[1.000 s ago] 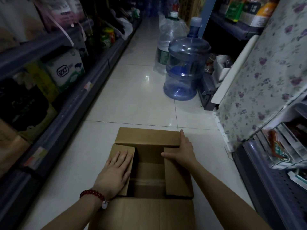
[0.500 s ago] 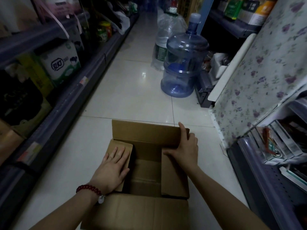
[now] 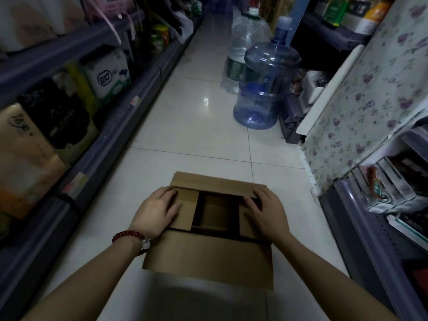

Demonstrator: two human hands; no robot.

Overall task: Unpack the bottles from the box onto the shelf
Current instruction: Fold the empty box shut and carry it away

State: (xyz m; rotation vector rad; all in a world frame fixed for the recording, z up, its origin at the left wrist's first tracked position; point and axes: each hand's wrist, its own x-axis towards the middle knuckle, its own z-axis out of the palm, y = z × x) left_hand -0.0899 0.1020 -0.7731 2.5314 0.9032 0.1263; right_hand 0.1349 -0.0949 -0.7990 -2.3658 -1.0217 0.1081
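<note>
A brown cardboard box (image 3: 208, 258) sits on the tiled floor in the aisle, its near flap folded outward toward me. My left hand (image 3: 157, 212) lies flat on the left inner flap, a red bead bracelet on its wrist. My right hand (image 3: 266, 212) rests on the right inner flap, fingertips touching the edge of the far flap. Between the two flaps only bare cardboard shows inside the box; no bottles are visible there. Low shelves run along the left (image 3: 111, 133) and the right (image 3: 347, 205).
A large blue water jug (image 3: 266, 84) and a clear one (image 3: 243, 42) behind it stand on the floor ahead, right of centre. A floral cloth (image 3: 370, 93) covers a unit on the right. Packaged goods (image 3: 106, 77) fill the left shelf.
The far flap has come down toward the opening. My right hand has let go of its upright edge and now lies over the right inner flap. My left hand slid further along the left flap.
</note>
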